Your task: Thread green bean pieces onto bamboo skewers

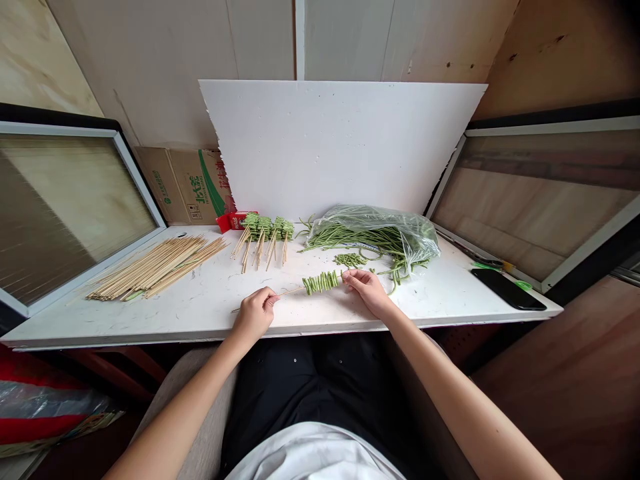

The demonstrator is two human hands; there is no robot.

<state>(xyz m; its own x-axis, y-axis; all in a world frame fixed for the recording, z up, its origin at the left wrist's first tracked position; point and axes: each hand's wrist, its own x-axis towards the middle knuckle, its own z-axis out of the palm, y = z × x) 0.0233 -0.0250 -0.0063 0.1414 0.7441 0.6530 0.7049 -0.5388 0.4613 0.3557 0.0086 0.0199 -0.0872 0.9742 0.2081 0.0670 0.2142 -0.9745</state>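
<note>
My left hand [255, 312] is closed round the lower part of a bamboo skewer [290, 291], held level just above the front of the table. Cut long bean pieces [321, 283] are threaded crosswise in a row along the skewer. At its pointed end, my right hand [367, 290] pinches a small green bean piece [344, 275], partly hidden by the fingers. Just beyond this hand lies a small pile of cut bean pieces [350, 259]. Behind that, a clear plastic bag [420, 233] holds uncut long beans [350, 235], some spilling out.
Bare bamboo skewers [155, 267] lie heaped on the white table [200, 317] at left. Several filled bean skewers [267, 229] are stacked by a red packet [233, 221]. A black phone [507, 289] and scissors [473, 252] lie at right. A white board [330, 147] stands behind.
</note>
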